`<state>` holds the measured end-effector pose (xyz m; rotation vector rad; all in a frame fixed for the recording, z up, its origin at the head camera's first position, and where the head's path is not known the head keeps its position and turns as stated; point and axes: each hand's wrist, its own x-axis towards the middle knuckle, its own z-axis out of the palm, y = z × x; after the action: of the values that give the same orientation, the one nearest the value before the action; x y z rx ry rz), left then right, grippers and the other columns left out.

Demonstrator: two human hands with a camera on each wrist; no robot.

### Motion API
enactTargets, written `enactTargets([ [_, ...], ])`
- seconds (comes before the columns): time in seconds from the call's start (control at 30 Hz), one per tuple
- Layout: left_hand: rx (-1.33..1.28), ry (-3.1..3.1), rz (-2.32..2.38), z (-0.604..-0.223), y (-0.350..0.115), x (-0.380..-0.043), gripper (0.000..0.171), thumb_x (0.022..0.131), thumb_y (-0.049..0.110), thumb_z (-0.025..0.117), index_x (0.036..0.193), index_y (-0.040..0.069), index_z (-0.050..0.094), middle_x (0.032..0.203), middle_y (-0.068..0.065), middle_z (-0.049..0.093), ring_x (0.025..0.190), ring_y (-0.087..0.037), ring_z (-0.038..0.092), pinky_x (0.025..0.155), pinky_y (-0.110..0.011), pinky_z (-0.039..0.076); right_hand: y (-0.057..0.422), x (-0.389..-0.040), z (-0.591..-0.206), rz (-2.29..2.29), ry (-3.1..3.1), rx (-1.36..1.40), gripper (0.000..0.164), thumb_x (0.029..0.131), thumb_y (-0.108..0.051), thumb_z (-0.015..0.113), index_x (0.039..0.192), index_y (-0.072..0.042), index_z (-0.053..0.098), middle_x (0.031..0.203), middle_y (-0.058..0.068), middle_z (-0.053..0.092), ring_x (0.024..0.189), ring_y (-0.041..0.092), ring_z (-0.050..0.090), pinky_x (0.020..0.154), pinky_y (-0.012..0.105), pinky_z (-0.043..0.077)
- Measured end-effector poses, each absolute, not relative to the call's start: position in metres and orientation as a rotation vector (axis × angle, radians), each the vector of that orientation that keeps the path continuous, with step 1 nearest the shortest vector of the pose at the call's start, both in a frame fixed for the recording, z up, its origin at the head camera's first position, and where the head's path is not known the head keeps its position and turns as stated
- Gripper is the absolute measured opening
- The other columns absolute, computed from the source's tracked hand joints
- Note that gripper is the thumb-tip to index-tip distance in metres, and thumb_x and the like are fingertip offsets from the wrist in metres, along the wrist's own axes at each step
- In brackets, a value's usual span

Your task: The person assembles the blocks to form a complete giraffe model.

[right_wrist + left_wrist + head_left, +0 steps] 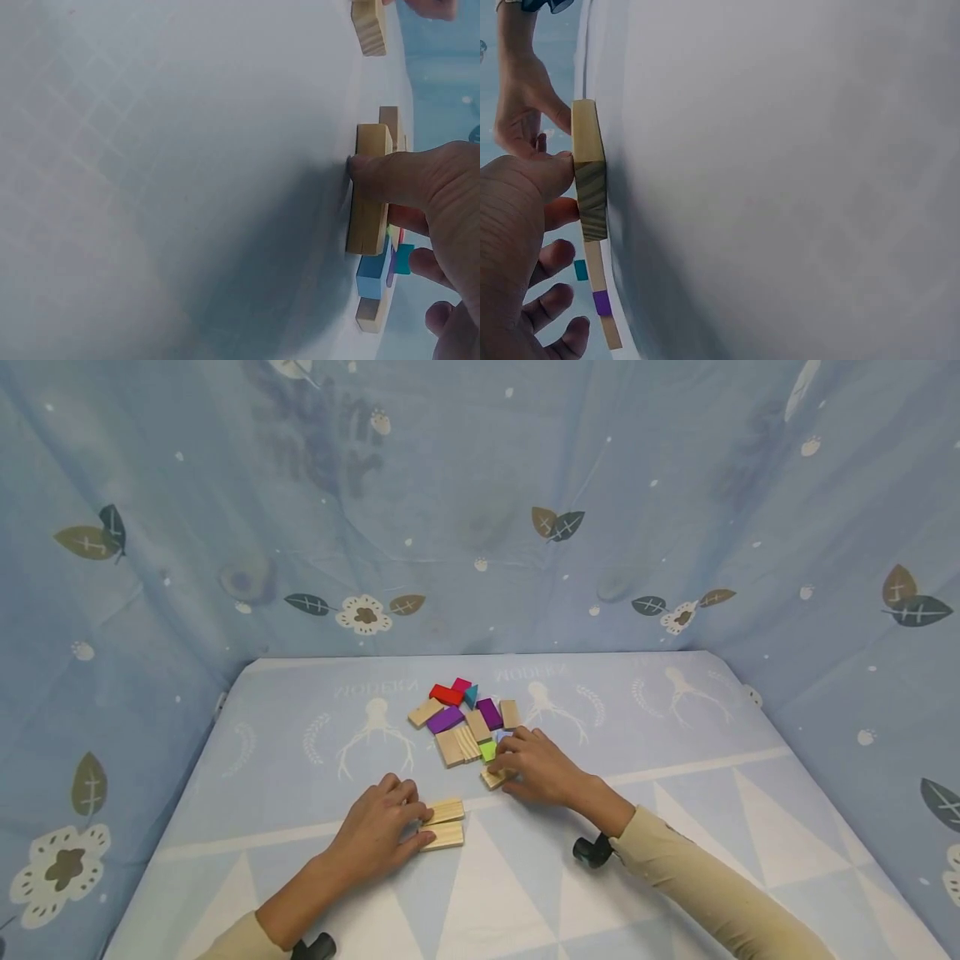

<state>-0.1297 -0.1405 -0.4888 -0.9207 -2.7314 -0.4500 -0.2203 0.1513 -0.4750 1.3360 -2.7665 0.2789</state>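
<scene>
Two plain wooden blocks lie side by side at the front of the table. My left hand is at their left ends, thumb and index fingertips resting on them while the other fingers curve loosely. In the left wrist view, end grain shows on the wooden blocks beside the thumb. Farther right, my right hand pinches another wooden block, thumb on its near side. A light blue block shows just beyond that block in the right wrist view.
Behind the hands lies a loose cluster: purple blocks, a red block, a teal triangle, a lime green block and several plain wooden ones. A patterned curtain borders the table's back and sides.
</scene>
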Motion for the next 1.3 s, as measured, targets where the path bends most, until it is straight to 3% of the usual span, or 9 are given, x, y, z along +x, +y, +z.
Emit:
enactTargets([
  [0.23,-0.962,-2.719,-0.471,-0.487,-0.140,-0.130,0.020,0.080,0.040,0.081,0.090,0.023,0.076,0.103,0.009,0.064,0.096,-0.015,0.049,0.071,-0.034,0.044,0.154,-0.219,-0.473,0.312,-2.813,1.332,0.031,0.079,-0.024,0.084,0.109,-0.022,0.075,0.108,-0.004,0.065,0.100,0.016,0.052,0.078,0.032,0.042],
  [0.5,-0.986,-2.707,-0.426,-0.487,-0.139,-0.131,0.019,0.080,0.039,0.081,0.088,0.024,0.075,0.102,0.010,0.065,0.095,-0.015,0.049,0.071,-0.033,0.043,0.153,-0.219,-0.472,0.355,-2.875,1.335,0.040,0.078,-0.026,0.084,0.116,-0.018,0.074,0.106,-0.006,0.066,0.097,0.013,0.050,0.076,0.030,0.038],
  [1.0,-0.961,-2.778,-0.309,-0.483,-0.133,-0.131,0.020,0.079,0.040,0.082,0.086,0.023,0.074,0.101,0.009,0.066,0.093,-0.015,0.051,0.070,-0.032,0.044,0.137,-0.195,-0.462,0.415,-2.906,1.431,0.032,0.078,-0.031,0.084,0.107,-0.023,0.075,0.102,-0.011,0.064,0.100,0.011,0.051,0.086,0.033,0.039],
  [1.3,-0.948,-2.766,-0.336,-0.484,-0.132,-0.131,0.021,0.079,0.040,0.082,0.084,0.023,0.071,0.099,0.009,0.064,0.091,-0.013,0.051,0.068,-0.032,0.045,0.133,-0.189,-0.463,0.387,-2.893,1.486,0.032,0.079,-0.035,0.083,0.108,-0.024,0.075,0.098,-0.013,0.062,0.097,0.008,0.050,0.083,0.030,0.036],
])
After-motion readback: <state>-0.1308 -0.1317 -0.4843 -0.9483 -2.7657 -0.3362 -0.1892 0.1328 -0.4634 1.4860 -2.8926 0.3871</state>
